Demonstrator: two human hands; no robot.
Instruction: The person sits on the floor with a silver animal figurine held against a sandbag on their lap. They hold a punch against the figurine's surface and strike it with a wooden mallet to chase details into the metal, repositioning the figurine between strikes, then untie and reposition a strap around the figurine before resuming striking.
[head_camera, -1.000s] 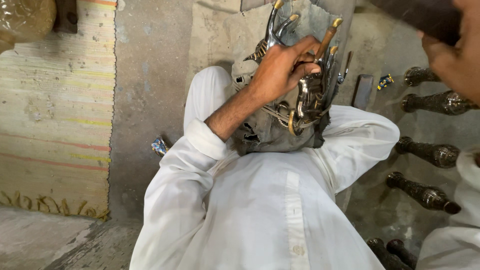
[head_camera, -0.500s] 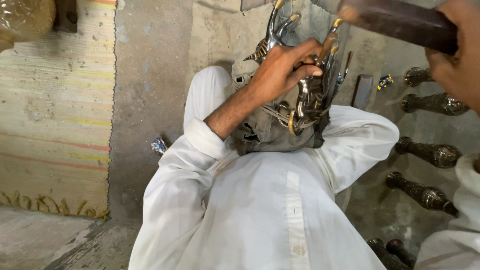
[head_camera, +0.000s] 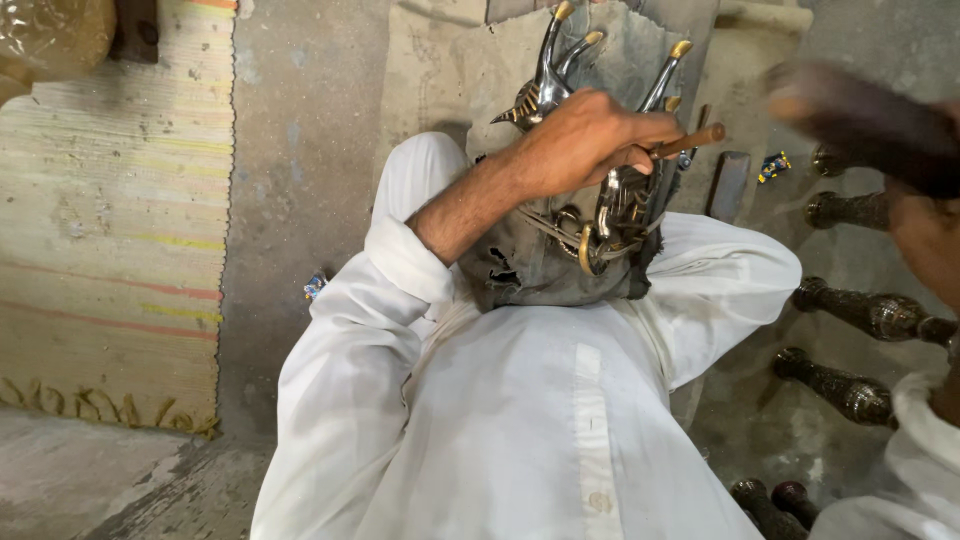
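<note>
Crowded beyond the fingers, open floor to their left
Gold-tipped silver metal prongs (head_camera: 560, 60) rise beyond the fingers (head_camera: 640, 135); dark ornate metal legs (head_camera: 870, 312) crowd their right; bare grey concrete floor (head_camera: 300, 150) lies left.

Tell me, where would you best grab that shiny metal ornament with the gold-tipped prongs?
Probably by its thick lower body, where the left hand already clamps the metal ornament against the grey cloth. Come from above and the left side: the gold-tipped prongs fan out at the far end and look pointed and awkward to hold.

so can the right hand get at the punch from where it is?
Probably yes. The right hand, blurred with a dark hammer, is raised beside the punch held by the left hand over the metal piece. Nothing lies between them.
</note>
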